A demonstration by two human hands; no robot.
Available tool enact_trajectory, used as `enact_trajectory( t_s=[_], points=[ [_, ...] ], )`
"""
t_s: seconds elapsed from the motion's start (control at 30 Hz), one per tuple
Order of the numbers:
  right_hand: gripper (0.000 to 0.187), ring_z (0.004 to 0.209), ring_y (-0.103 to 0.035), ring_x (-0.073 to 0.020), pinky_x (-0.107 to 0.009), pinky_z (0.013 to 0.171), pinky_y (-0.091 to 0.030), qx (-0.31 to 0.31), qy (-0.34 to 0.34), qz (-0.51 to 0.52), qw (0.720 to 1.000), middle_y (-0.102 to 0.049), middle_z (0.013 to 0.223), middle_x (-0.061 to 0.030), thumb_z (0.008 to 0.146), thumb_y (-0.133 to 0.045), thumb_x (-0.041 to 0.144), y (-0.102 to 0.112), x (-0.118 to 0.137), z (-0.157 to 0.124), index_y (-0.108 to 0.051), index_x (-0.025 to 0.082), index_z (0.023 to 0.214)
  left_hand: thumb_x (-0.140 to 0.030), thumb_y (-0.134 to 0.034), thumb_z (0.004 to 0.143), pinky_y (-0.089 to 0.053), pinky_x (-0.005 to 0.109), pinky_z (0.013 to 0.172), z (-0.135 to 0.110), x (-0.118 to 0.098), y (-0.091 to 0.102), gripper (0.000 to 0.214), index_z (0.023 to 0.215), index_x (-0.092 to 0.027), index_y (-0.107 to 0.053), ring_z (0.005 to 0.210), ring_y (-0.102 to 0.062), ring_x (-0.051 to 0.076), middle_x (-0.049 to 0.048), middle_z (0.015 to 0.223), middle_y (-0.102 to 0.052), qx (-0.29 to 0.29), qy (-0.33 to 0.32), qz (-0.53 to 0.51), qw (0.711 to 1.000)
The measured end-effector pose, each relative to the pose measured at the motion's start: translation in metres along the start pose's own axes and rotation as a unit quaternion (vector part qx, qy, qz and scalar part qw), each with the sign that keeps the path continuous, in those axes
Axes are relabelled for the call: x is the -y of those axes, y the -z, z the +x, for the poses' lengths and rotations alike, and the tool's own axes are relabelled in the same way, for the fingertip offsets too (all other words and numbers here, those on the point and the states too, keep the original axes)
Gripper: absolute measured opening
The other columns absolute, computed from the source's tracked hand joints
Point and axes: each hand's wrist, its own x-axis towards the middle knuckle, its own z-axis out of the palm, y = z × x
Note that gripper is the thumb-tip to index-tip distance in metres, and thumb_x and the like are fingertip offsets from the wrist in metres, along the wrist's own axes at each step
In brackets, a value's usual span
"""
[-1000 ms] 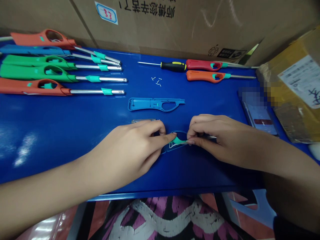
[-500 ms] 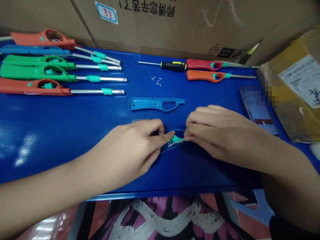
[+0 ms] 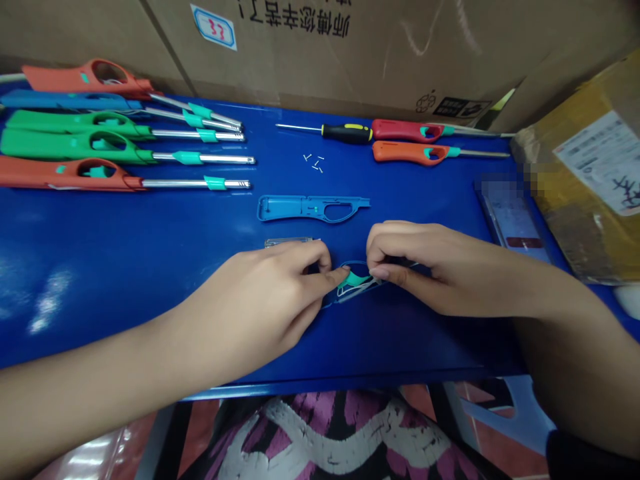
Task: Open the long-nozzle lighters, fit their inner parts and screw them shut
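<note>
Both hands meet over a blue lighter shell half (image 3: 354,262), mostly hidden beneath them. My left hand (image 3: 280,287) is closed on its left part, a fingertip resting by the green trigger (image 3: 356,278). A white wire (image 3: 347,291) loops below the trigger. At the shell's right end, my right hand (image 3: 425,267) pinches thumb against finger on what looks like the white wire. A clear fuel tank (image 3: 287,242) shows partly behind my left hand. Beyond the hands lies another blue shell half (image 3: 287,208), its hollow inside facing up.
Several small screws (image 3: 315,164) lie behind the farther shell half, near a screwdriver (image 3: 347,133). A red lighter (image 3: 407,130) and an orange lighter (image 3: 410,153) are at right. Several long lighters (image 3: 75,143) line the left. A phone (image 3: 515,220) and cardboard box (image 3: 585,180) stand right.
My right hand has shifted and turned at the shell's right end, its thumb now showing in a pinch. More white wire is visible. My left hand has hardly moved.
</note>
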Motion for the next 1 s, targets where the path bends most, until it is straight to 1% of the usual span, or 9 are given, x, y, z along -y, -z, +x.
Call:
enact_trajectory(
  t_s=[0.1, 0.2, 0.27, 0.4, 0.5, 0.63, 0.7, 0.83, 1.0],
  points=[
    [0.018, 0.081, -0.053, -0.0119, -0.027, 0.074, -0.040, 0.005, -0.011, 0.015, 1.000, -0.059, 0.089, 0.0002, 0.104, -0.046, 0.025, 0.0012, 0.0007, -0.0006, -0.054, 0.020, 0.089, -0.013, -0.050, 0.095, -0.058, 0.038, 0.066, 0.0004, 0.0001, 0.0004, 0.036, 0.123, -0.023, -0.070, 0.086, -0.069, 0.025, 0.0055, 0.103, -0.065, -0.002, -0.001, 0.002, 1.000],
    [0.006, 0.087, -0.057, -0.0117, -0.026, 0.075, -0.041, -0.001, -0.016, 0.009, 1.000, -0.064, 0.097, 0.0003, 0.099, -0.055, 0.024, 0.0019, 0.0002, -0.0009, -0.060, 0.021, 0.098, -0.014, -0.051, 0.095, -0.057, 0.037, 0.064, 0.0004, 0.0003, 0.0005, 0.036, 0.123, -0.024, -0.070, 0.085, -0.069, 0.024, 0.0050, 0.103, -0.065, -0.004, 0.001, 0.004, 1.000],
    [0.008, 0.090, -0.059, -0.0113, -0.024, 0.077, -0.043, -0.011, -0.015, 0.002, 1.000, -0.066, 0.101, 0.0007, 0.098, -0.057, 0.024, 0.0020, -0.0007, -0.0007, -0.063, 0.022, 0.103, -0.013, -0.051, 0.095, -0.056, 0.035, 0.063, 0.0002, 0.0006, 0.0005, 0.036, 0.124, -0.024, -0.069, 0.084, -0.069, 0.023, 0.0046, 0.102, -0.065, -0.003, 0.001, 0.004, 1.000],
    [0.011, 0.077, -0.058, -0.0098, -0.023, 0.068, -0.043, -0.048, -0.040, -0.021, 0.998, -0.067, 0.088, 0.0025, 0.098, -0.056, 0.024, 0.0019, -0.0025, -0.0009, -0.067, 0.022, 0.100, -0.012, -0.052, 0.094, -0.054, 0.033, 0.064, 0.0001, 0.0011, 0.0007, 0.037, 0.125, -0.025, -0.069, 0.086, -0.068, 0.022, 0.0043, 0.103, -0.065, -0.004, -0.001, 0.008, 1.000],
    [0.008, 0.066, -0.055, -0.0090, -0.023, 0.059, -0.040, -0.033, -0.048, -0.014, 0.998, -0.065, 0.080, 0.0033, 0.095, -0.060, 0.023, 0.0018, -0.0032, -0.0023, -0.068, 0.022, 0.097, -0.013, -0.051, 0.095, -0.054, 0.034, 0.064, 0.0007, 0.0010, 0.0010, 0.037, 0.126, -0.025, -0.068, 0.086, -0.069, 0.023, 0.0041, 0.103, -0.066, -0.006, -0.006, 0.010, 1.000],
    [0.015, 0.073, -0.060, -0.0098, -0.023, 0.065, -0.043, -0.009, -0.013, -0.021, 1.000, -0.068, 0.090, 0.0004, 0.091, -0.059, 0.013, 0.0016, -0.0020, -0.0036, -0.070, 0.020, 0.098, -0.014, -0.049, 0.096, -0.055, 0.035, 0.063, 0.0002, 0.0015, 0.0009, 0.038, 0.128, -0.025, -0.066, 0.086, -0.070, 0.024, 0.0043, 0.103, -0.066, -0.004, -0.009, 0.011, 1.000],
    [0.015, 0.080, -0.063, -0.0118, -0.025, 0.070, -0.043, -0.001, -0.005, -0.036, 0.999, -0.070, 0.092, -0.0007, 0.092, -0.058, 0.014, 0.0014, -0.0007, -0.0042, -0.070, 0.020, 0.098, -0.014, -0.049, 0.096, -0.056, 0.035, 0.063, -0.0010, 0.0023, 0.0007, 0.037, 0.126, -0.025, -0.067, 0.086, -0.070, 0.024, 0.0048, 0.103, -0.067, -0.009, -0.014, 0.010, 1.000],
    [0.013, 0.088, -0.065, -0.0152, -0.027, 0.073, -0.044, 0.009, -0.029, -0.051, 0.998, -0.071, 0.098, -0.0008, 0.091, -0.065, 0.022, 0.0011, 0.0019, -0.0064, -0.069, 0.023, 0.103, -0.015, -0.047, 0.096, -0.058, 0.037, 0.066, -0.0027, 0.0037, 0.0000, 0.034, 0.124, -0.023, -0.067, 0.088, -0.070, 0.025, 0.0068, 0.106, -0.068, -0.018, -0.016, 0.014, 1.000],
    [0.017, 0.085, -0.065, -0.0126, -0.025, 0.074, -0.043, 0.009, -0.044, -0.054, 0.998, -0.072, 0.093, 0.0031, 0.090, -0.063, 0.017, 0.0018, 0.0049, -0.0078, -0.068, 0.025, 0.104, -0.016, -0.046, 0.098, -0.058, 0.038, 0.067, 0.0001, 0.0024, 0.0000, 0.035, 0.126, -0.023, -0.066, 0.088, -0.070, 0.025, 0.0072, 0.108, -0.068, -0.015, -0.017, 0.014, 1.000]
  ],
)
